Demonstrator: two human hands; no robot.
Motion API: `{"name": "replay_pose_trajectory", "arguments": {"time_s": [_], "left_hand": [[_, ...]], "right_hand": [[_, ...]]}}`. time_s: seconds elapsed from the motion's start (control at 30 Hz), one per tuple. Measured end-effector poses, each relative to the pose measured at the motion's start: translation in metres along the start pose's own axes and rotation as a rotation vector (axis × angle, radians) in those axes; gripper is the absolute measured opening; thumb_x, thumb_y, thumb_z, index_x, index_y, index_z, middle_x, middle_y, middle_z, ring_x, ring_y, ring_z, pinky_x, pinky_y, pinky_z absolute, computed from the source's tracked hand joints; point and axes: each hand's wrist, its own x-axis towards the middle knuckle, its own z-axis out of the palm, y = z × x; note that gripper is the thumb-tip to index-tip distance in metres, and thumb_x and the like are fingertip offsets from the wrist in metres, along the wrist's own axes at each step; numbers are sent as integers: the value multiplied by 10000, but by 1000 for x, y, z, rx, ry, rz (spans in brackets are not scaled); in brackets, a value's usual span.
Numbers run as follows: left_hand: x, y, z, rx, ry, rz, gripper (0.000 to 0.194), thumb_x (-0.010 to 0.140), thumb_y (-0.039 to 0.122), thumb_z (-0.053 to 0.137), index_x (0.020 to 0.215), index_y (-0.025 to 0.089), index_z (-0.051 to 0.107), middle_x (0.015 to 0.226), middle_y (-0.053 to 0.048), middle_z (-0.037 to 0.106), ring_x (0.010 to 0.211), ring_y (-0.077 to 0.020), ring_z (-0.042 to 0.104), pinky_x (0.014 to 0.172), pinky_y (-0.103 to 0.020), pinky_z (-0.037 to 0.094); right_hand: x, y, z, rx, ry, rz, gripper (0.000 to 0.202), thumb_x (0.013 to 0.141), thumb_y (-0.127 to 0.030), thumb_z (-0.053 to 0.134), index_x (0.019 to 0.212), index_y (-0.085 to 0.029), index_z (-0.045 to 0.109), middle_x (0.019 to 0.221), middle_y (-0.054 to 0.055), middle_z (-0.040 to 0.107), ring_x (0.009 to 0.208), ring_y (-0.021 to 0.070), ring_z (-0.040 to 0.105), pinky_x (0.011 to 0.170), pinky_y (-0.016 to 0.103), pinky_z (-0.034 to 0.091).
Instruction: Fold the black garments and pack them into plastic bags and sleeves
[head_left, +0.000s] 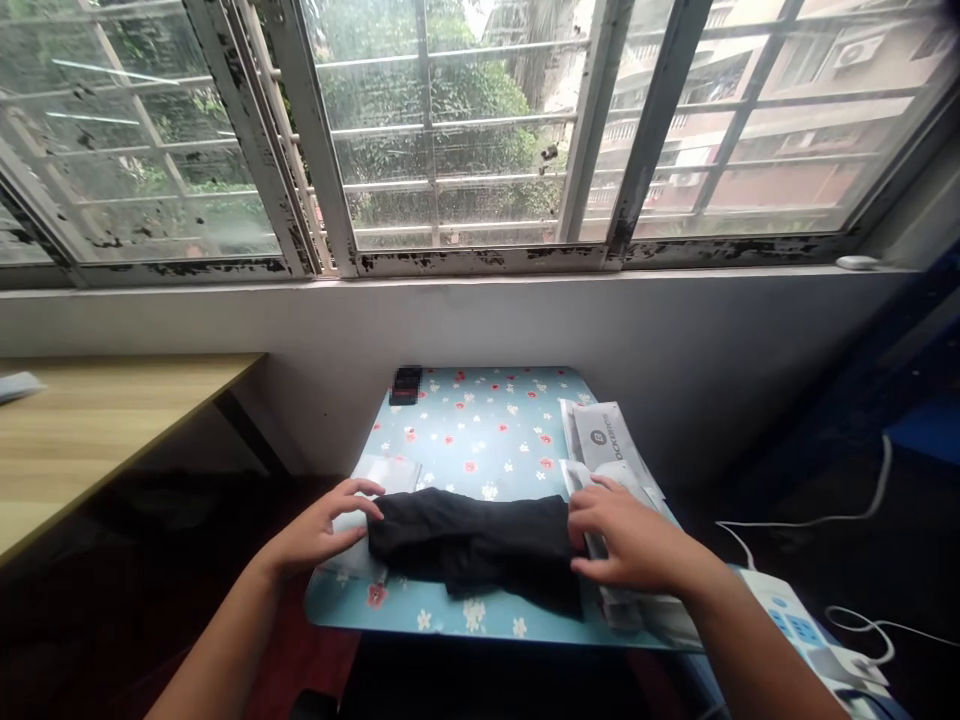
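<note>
A folded black cloth garment [480, 545] lies stretched sideways across the front of a small blue table [472, 415] patterned with flowers. My left hand [330, 525] is at the garment's left end, fingers apart and fingertips touching its edge. At the opposite end, my right hand [615, 535] rests with spread fingers against the right edge. A clear plastic bag [349, 555] lies partly beneath my left hand. Beside and under my right hand is a pile of white printed plastic packages [607, 440]. The exact kind of garment cannot be made out.
A small dark item [406, 386] sits at the table's back left corner. To the left stands a wooden desk [112, 430]. A white power strip [795, 620] with cables is at the lower right. Behind the table are a wall [465, 325] and barred windows.
</note>
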Motion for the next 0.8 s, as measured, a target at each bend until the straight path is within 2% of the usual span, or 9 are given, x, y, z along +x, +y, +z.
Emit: {"name": "replay_pose_trajectory", "arguments": {"time_s": [0.1,0.17,0.23,0.33,0.43,0.53,0.63,0.7,0.8], "left_hand": [[-5,-6,6,46,117,-190,390,966,469,528,1246,252,693,1290,-105,647,1129,-285,621,935,-375,522],[0,-9,13,103,152,-310,448,958,549,508,1204,230,705,1130,-101,694,972,-274,651,845,-370,529],[7,-9,20,153,121,-343,462,923,605,537,1074,217,736,1024,-90,701,915,-275,648,830,-368,514],[18,-3,24,232,78,-305,389,867,583,611,882,208,712,954,-78,689,939,-286,633,842,-362,484],[26,9,19,217,88,-370,332,883,525,589,799,206,622,817,-38,656,829,-249,625,752,-335,473],[32,35,17,-145,53,-365,358,913,567,562,906,211,592,785,-24,651,740,-220,640,649,-309,488],[36,71,28,-614,72,-95,466,958,573,528,1284,240,527,1142,-111,693,991,-276,699,793,-376,563],[38,92,40,-585,95,15,446,991,519,519,1355,261,524,1262,-121,664,1125,-291,664,926,-418,548],[41,105,59,-190,109,4,323,981,439,567,1242,271,659,1243,-105,661,1176,-295,606,1027,-440,498]], "right_hand": [[-10,-14,11,3,-16,16,167,845,-427,717,821,-262,721,905,13,679,912,227,646,1214,537,209],[-4,-21,23,-44,57,2,167,939,-368,596,962,-267,727,993,33,698,979,229,643,1207,524,235],[9,-21,36,-138,150,32,245,969,-286,517,1120,-269,708,1147,62,702,1138,252,615,1227,540,184],[33,-13,52,-309,220,195,370,926,-270,555,1276,-227,667,1421,126,602,1409,326,438,1240,609,32],[50,-1,57,-396,106,281,411,817,-278,655,1206,-159,713,1521,190,509,1476,375,343,1235,624,-5],[56,3,58,-408,30,241,290,748,-247,682,1004,-143,772,1365,226,626,1436,391,393,1231,612,36],[58,0,58,-390,42,204,180,735,-184,674,888,-159,765,1116,200,720,1336,389,493,1211,609,103],[57,-3,54,-367,59,182,135,758,-157,654,861,-161,742,1024,179,730,1214,370,573,1188,596,164],[52,-9,42,-293,88,174,92,843,-215,607,870,-180,687,932,131,727,965,294,648,1061,493,365]]}}
